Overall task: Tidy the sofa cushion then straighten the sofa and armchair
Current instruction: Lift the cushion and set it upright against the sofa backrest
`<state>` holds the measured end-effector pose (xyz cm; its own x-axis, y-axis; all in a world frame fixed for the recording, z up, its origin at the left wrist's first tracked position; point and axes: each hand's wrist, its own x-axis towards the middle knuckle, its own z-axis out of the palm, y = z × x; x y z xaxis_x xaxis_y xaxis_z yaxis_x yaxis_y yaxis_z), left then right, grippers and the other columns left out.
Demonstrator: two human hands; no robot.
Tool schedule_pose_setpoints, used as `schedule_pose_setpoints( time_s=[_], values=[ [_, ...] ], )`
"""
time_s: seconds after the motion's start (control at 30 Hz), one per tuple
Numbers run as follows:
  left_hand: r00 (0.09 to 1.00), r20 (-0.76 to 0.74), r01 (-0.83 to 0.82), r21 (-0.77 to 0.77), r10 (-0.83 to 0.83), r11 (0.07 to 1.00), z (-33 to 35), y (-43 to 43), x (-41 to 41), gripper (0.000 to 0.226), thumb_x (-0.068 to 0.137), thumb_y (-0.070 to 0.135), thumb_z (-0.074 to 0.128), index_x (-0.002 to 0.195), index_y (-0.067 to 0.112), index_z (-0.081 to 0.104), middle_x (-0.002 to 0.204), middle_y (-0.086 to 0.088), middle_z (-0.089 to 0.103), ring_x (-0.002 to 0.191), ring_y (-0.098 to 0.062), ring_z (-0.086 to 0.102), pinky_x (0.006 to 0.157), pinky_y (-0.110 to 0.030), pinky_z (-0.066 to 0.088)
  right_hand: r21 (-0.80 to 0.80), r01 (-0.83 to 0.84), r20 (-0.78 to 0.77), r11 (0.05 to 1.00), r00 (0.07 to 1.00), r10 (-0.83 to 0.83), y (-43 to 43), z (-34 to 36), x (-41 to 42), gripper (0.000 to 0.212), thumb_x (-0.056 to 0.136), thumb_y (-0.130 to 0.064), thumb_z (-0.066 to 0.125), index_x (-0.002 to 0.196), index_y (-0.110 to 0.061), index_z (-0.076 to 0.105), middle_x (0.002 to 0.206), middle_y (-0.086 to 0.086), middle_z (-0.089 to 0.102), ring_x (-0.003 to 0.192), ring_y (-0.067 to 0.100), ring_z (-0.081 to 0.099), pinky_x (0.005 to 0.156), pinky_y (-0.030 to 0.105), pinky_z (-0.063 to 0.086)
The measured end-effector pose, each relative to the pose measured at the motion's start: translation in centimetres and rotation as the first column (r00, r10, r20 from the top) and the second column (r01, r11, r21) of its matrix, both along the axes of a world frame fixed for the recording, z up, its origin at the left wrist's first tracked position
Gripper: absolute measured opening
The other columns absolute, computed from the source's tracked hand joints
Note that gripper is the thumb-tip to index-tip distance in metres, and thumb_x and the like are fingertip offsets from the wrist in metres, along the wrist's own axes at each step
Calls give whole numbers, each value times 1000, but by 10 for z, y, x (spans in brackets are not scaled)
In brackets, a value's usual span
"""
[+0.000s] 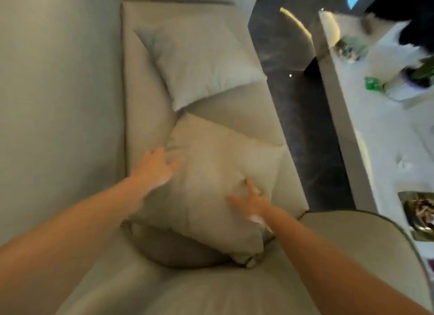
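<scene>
A beige cushion (211,180) lies tilted on the seat of a pale sofa (65,103), partly over a darker brown cushion (173,249). My left hand (155,166) rests flat with spread fingers on the beige cushion's left edge. On the cushion's right part lies my right hand (251,201), fingers apart and pressing into the fabric. Neither hand grips anything. Farther along the seat a light grey cushion (199,63) lies flat.
A rounded sofa arm (357,251) is at the lower right. Beyond the seat's front edge runs a strip of dark glossy floor (298,98). A white low table (387,131) with small items and a tray stands at the right.
</scene>
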<state>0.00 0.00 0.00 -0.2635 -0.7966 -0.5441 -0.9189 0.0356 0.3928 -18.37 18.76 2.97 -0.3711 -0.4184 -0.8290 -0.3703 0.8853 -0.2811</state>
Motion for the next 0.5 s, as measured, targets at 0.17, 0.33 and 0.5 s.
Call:
schedule_pose_setpoints(
  time_s=[0.17, 0.33, 0.5],
  values=[
    [939, -193, -255, 161, 284, 953, -61, 7, -8, 104, 64, 79, 60, 143, 15, 37, 146, -10, 48, 130, -30, 47, 110, -41, 36, -200, 349, 46, 915, 937, -347, 17, -76, 15, 94, 74, -84, 41, 146, -55, -12, 161, 6, -26, 149, 41, 3, 119, 52, 6],
    [947, -219, -249, -47, 233, 967, -3, 26, -19, 68, 76, 65, 64, 124, 20, 45, 130, -9, 58, 117, -29, 54, 84, -31, 36, -292, 621, 209, 727, 783, -586, 15, -71, -14, 82, 77, -79, 46, 146, -48, 16, 163, 3, 3, 144, 34, 23, 118, 54, 22],
    [977, -213, -42, -288, -22, 957, 111, 69, -27, 48, 81, 55, 64, 102, 21, 38, 116, -9, 62, 106, -35, 59, 83, -39, 47, -271, 778, 457, 567, 622, -635, 21, -30, -10, 69, 88, -61, 51, 148, -30, 35, 154, 0, 39, 139, 23, 36, 119, 48, 27]
  ],
)
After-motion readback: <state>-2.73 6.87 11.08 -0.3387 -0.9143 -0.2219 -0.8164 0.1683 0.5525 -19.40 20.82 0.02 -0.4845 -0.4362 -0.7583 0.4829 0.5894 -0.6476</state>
